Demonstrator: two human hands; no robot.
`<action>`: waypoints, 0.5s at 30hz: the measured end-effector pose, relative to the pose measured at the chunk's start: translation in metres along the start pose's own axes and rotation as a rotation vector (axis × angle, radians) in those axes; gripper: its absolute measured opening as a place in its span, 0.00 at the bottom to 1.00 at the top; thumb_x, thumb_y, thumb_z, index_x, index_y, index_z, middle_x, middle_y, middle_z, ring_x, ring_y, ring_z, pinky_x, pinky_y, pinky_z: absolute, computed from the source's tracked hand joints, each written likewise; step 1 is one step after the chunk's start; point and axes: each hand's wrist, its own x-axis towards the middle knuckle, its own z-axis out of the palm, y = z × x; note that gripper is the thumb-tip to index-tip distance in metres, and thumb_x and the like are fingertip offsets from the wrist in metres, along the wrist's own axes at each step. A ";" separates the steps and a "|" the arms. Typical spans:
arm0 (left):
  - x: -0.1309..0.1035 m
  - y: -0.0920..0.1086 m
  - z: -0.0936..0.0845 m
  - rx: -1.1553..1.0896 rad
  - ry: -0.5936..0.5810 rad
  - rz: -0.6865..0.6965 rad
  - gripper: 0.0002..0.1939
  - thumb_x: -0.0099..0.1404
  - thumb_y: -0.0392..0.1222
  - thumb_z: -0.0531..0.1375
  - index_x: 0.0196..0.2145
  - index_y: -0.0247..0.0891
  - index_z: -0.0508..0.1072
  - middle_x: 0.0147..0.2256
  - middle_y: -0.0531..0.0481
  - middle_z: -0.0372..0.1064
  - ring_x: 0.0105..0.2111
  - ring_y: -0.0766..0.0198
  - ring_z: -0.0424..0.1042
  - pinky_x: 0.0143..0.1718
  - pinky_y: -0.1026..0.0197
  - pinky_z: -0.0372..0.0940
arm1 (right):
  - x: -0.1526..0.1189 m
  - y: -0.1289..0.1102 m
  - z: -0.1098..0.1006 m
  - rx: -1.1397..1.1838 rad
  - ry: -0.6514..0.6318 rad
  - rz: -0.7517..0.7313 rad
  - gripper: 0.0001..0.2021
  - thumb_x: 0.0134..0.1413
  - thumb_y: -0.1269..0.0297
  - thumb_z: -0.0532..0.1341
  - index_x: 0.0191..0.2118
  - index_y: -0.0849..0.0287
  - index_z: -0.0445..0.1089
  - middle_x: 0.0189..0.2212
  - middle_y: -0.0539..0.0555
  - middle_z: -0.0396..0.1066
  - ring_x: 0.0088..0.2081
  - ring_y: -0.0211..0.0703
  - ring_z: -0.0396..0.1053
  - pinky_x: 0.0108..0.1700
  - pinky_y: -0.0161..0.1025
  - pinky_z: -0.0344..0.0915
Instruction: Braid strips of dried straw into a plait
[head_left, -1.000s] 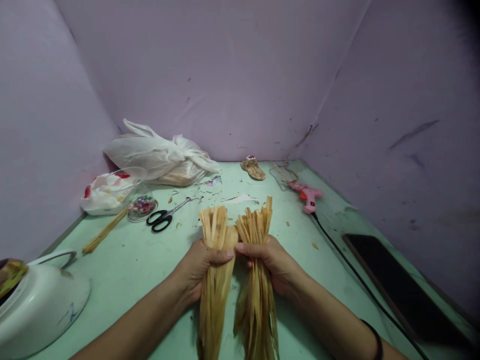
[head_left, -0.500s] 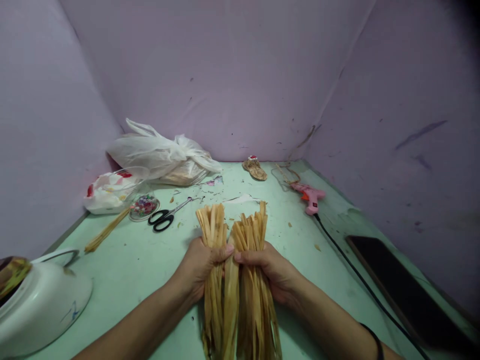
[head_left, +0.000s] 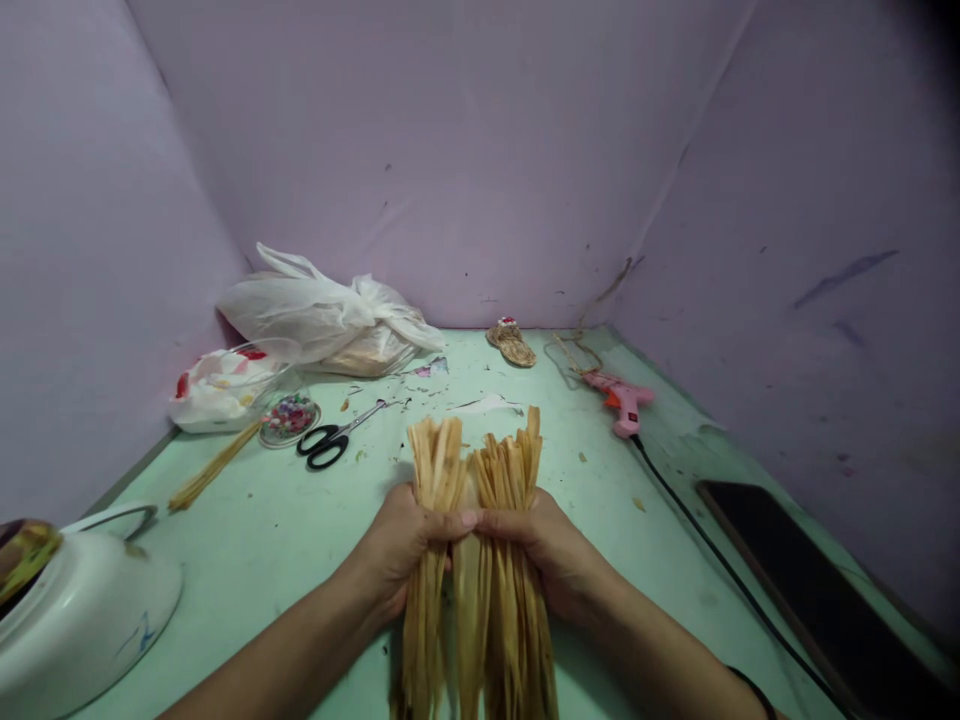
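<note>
Where the pale green counter (head_left: 322, 540) meets lilac walls (head_left: 420, 150), a tied white bag (head_left: 322, 320) sits, upper left of the frame; at lower centre, the left hand's fingers (head_left: 450, 524) clamp one strip bundle (head_left: 429, 600); the right hand's fingers (head_left: 499, 522) clamp another (head_left: 517, 600); small scraps (head_left: 639, 504) dot the surface.

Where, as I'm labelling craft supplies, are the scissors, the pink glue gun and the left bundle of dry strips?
Scissors (head_left: 341, 434): head view, where the handles meet.
Pink glue gun (head_left: 630, 396): head view, the body.
Left bundle of dry strips (head_left: 425, 625): head view, its lower strands.
</note>
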 end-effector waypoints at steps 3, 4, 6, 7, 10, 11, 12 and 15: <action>0.000 -0.002 -0.001 0.070 0.034 -0.008 0.14 0.37 0.34 0.68 0.25 0.28 0.72 0.15 0.53 0.64 0.12 0.74 0.57 0.13 0.69 0.49 | 0.000 -0.001 0.003 -0.032 -0.075 -0.030 0.17 0.35 0.71 0.66 0.38 0.67 0.72 0.23 0.58 0.74 0.24 0.49 0.72 0.32 0.45 0.68; 0.000 -0.002 -0.002 0.084 0.059 -0.006 0.12 0.38 0.34 0.67 0.23 0.29 0.71 0.13 0.55 0.62 0.11 0.76 0.54 0.12 0.70 0.47 | 0.000 -0.001 0.003 -0.036 -0.096 -0.037 0.15 0.36 0.71 0.66 0.36 0.68 0.72 0.23 0.58 0.74 0.25 0.48 0.72 0.31 0.45 0.68; 0.001 -0.004 -0.003 0.091 0.097 -0.002 0.10 0.38 0.33 0.67 0.21 0.30 0.70 0.11 0.57 0.59 0.10 0.76 0.52 0.11 0.70 0.45 | 0.000 -0.001 0.003 -0.052 -0.112 -0.049 0.13 0.37 0.70 0.66 0.34 0.68 0.73 0.23 0.59 0.74 0.25 0.48 0.72 0.31 0.43 0.68; 0.001 -0.004 -0.003 0.088 0.109 0.000 0.10 0.38 0.32 0.67 0.21 0.30 0.70 0.11 0.57 0.59 0.10 0.76 0.53 0.12 0.70 0.46 | 0.000 -0.001 0.003 -0.064 -0.105 -0.052 0.12 0.36 0.70 0.66 0.33 0.67 0.73 0.23 0.59 0.75 0.26 0.48 0.72 0.31 0.42 0.68; 0.002 -0.006 -0.003 0.075 0.128 0.013 0.12 0.36 0.32 0.67 0.23 0.30 0.70 0.13 0.56 0.61 0.11 0.75 0.55 0.12 0.70 0.48 | 0.000 -0.001 0.003 -0.082 -0.057 -0.065 0.13 0.33 0.72 0.66 0.32 0.66 0.74 0.24 0.57 0.75 0.26 0.46 0.72 0.31 0.40 0.68; 0.002 -0.006 -0.003 0.069 0.127 0.020 0.12 0.36 0.32 0.67 0.23 0.30 0.70 0.14 0.56 0.62 0.12 0.74 0.55 0.12 0.70 0.49 | 0.000 -0.001 0.004 -0.087 -0.041 -0.065 0.14 0.32 0.72 0.66 0.32 0.66 0.74 0.24 0.57 0.75 0.25 0.46 0.72 0.31 0.40 0.68; 0.002 -0.006 -0.002 0.061 0.122 0.027 0.12 0.36 0.31 0.66 0.23 0.30 0.70 0.14 0.56 0.62 0.12 0.74 0.56 0.13 0.70 0.49 | 0.000 -0.001 0.005 -0.096 -0.026 -0.062 0.14 0.31 0.73 0.66 0.33 0.66 0.74 0.23 0.57 0.75 0.25 0.46 0.72 0.31 0.41 0.68; 0.002 -0.009 -0.002 0.048 0.091 0.036 0.12 0.35 0.31 0.66 0.21 0.30 0.69 0.14 0.55 0.62 0.13 0.73 0.57 0.14 0.69 0.51 | -0.001 -0.001 0.008 -0.151 0.008 -0.045 0.15 0.30 0.73 0.65 0.33 0.67 0.74 0.21 0.56 0.74 0.23 0.46 0.71 0.29 0.42 0.69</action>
